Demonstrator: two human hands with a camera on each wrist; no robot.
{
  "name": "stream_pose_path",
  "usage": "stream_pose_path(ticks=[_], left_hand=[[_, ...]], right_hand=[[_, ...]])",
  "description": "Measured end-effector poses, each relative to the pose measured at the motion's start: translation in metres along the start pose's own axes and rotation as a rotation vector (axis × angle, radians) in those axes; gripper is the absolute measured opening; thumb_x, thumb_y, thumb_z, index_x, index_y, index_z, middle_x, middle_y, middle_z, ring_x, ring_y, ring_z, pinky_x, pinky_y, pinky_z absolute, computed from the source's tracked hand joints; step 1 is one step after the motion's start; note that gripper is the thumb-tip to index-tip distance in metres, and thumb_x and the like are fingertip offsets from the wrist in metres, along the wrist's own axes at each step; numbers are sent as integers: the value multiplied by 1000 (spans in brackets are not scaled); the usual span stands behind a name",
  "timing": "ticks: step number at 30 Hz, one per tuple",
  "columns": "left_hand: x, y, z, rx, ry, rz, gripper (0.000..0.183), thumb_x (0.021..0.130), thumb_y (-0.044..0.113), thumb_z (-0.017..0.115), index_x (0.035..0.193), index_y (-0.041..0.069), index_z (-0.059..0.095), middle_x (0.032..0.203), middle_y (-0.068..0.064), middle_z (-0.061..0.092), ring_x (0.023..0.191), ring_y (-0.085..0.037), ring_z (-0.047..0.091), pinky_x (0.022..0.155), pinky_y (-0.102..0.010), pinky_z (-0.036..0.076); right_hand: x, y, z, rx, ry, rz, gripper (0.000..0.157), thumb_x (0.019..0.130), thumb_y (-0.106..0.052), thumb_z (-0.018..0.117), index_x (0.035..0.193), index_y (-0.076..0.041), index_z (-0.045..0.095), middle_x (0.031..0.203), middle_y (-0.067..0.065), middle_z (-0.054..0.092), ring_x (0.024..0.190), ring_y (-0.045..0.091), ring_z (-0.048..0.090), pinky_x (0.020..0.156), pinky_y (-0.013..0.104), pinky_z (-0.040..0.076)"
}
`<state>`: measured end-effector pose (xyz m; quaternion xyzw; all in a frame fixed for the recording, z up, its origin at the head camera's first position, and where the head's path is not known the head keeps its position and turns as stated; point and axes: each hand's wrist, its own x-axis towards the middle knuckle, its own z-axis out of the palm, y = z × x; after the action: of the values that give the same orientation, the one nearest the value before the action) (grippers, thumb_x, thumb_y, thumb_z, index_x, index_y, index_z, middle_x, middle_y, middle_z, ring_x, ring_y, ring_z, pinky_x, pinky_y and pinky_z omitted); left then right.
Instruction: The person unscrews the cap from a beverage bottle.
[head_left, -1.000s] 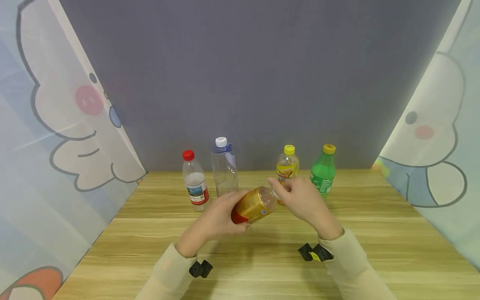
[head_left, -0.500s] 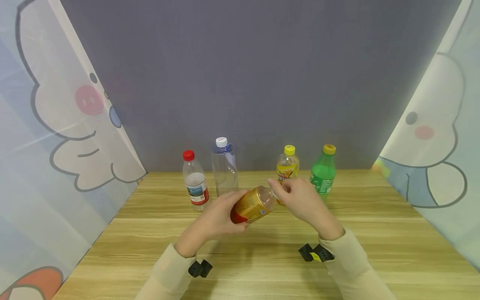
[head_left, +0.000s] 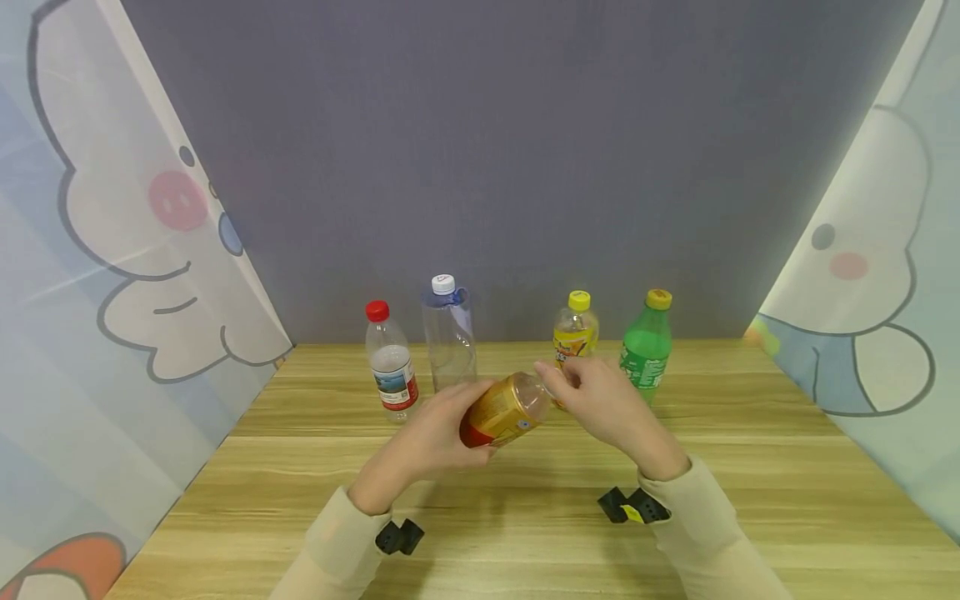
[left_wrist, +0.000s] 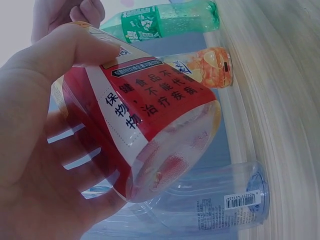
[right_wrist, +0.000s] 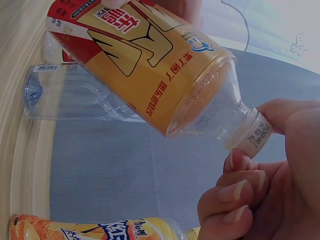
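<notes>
A clear plastic bottle with a gold and red label [head_left: 510, 412] is held tilted above the table, its neck toward the right. My left hand [head_left: 442, 429] grips the body, thumb on one side and fingers round the other, as the left wrist view shows. At the neck, my right hand [head_left: 611, 408] pinches the white cap [right_wrist: 254, 135] between thumb and index finger. The cap sits on the neck in the right wrist view. Through the clear bottom [left_wrist: 175, 150] no liquid can be made out.
Along the back stand a red-capped bottle [head_left: 393, 387], a large clear bottle [head_left: 450, 333], a yellow-capped bottle [head_left: 575, 340] and a green bottle [head_left: 647, 346]. Behind them rises a grey panel [head_left: 517, 167]. Cartoon-printed sheets flank the wooden table [head_left: 525, 533].
</notes>
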<state>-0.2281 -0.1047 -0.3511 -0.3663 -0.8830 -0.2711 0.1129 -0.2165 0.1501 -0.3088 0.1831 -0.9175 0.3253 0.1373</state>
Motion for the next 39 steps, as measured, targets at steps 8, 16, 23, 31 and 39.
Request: stream_pose_path(ticks=[8,16,23,31,39], left_hand=[[0,0,-2,-4,-1,2,78,73,24,86,143,16,55,125,2,65,100,-12,61,84,-33,54],[0,0,-3,-7,-8,-2,78,73,23,87,144,16,54,127,2,64,102,-13,61,86,-34,54],[-1,-2,-3,-2,-7,9,77,72,22,87,143,16,55,127,3,63,101,-12,60,86,-34,54],[-1,-2,-4,-6,-4,10,78,71,20,87,142,15,55,130,3,62,105,-13,60,88,-35,55],[-2,-2,-4,3,-10,7,79,70,21,86,142,15,55,130,2,63,106,-14,60,89,-35,54]], right_hand=[[0,-2,-1,-3,-9,-12,51,103,-50,54,65,-16,50,55,-6,41,50,12,40,49,29,35],[0,0,-1,-1,-16,-40,48,103,-49,55,67,-17,50,57,-7,40,51,11,39,49,28,35],[-1,2,-2,-43,-34,-102,45,104,-44,56,69,-17,48,58,-7,37,51,9,37,49,26,33],[-1,3,-3,-48,-38,-163,41,105,-40,56,72,-17,49,59,-8,37,53,7,37,50,26,34],[-1,4,-3,-44,-30,-203,37,104,-37,59,73,-18,49,61,-9,38,54,7,38,50,25,35]])
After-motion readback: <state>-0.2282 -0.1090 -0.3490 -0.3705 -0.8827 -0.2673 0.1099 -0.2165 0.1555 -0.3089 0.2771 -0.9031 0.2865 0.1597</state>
